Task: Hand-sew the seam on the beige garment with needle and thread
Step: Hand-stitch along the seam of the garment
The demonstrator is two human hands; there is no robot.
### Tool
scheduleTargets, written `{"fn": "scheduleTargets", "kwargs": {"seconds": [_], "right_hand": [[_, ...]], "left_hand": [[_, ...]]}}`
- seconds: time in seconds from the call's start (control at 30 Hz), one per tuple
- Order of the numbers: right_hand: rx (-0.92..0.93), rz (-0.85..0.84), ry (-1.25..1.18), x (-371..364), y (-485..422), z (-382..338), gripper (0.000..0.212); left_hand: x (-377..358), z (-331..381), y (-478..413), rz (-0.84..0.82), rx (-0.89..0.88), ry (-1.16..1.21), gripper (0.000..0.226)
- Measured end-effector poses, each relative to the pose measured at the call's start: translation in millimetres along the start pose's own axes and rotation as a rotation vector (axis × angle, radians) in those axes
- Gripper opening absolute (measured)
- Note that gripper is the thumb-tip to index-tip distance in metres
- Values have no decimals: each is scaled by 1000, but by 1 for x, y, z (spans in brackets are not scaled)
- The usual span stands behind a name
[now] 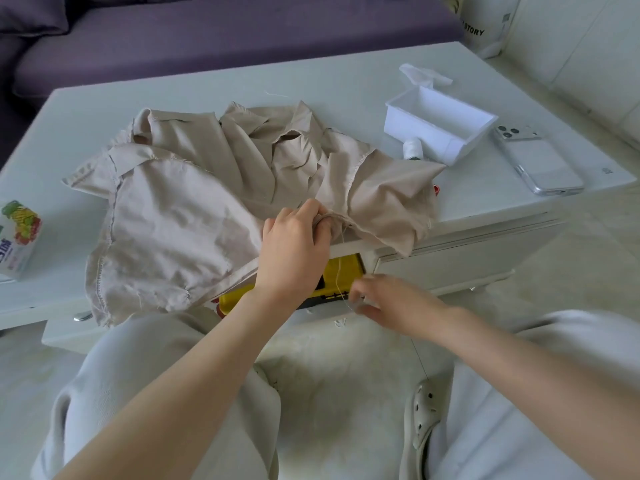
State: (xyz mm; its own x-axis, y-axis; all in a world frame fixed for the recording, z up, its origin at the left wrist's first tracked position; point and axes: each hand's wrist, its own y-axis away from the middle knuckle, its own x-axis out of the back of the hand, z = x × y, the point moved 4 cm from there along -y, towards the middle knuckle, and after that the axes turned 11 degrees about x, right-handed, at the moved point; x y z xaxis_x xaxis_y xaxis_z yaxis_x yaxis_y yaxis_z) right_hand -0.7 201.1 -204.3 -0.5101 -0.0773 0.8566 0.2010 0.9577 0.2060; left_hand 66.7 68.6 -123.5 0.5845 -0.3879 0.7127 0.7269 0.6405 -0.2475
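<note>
Mid-seam, I judge: left hand (294,251) pinches the beige garment (173,220) at its near edge, blurred right hand (391,303) below it pinches the thread (341,271); needle unseen, finishing still to do.

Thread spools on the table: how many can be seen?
1. The white spool lies beside the white tray, behind the beige garment. A red thing peeking from under the garment's right edge cannot be identified; more may be hidden.

garment (166,216): showing matt, creased woven cloth
box (415,135): looking like smooth white plastic
table (207,95): gleaming smooth, faintly glossy
</note>
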Motion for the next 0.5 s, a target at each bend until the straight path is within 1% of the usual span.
{"fn": "scheduleTargets", "kwargs": {"seconds": [0.13, 0.2, 0.23, 0.3, 0.4, 0.5], "right_hand": [[150, 476, -303, 30, 4, -21, 27], [136, 655, -382, 39, 7, -26, 30], [110, 705, -422, 41, 6, -25, 28], [55, 743, -488, 41, 2, -21, 21], [9, 735, -540, 42, -2, -16, 20], [2, 708, -547, 45, -6, -15, 2]], "left_hand": [[-1, 1, 1, 21, 4, 4, 16], [-1, 2, 3, 22, -2, 0, 15], [-1, 3, 3, 19, 0, -1, 15], [-1, 5, 5, 4, 12, 0, 14], [-3, 7, 7, -12, 17, 0, 13], [-4, 8, 7, -34, 23, 8, 13]]}}
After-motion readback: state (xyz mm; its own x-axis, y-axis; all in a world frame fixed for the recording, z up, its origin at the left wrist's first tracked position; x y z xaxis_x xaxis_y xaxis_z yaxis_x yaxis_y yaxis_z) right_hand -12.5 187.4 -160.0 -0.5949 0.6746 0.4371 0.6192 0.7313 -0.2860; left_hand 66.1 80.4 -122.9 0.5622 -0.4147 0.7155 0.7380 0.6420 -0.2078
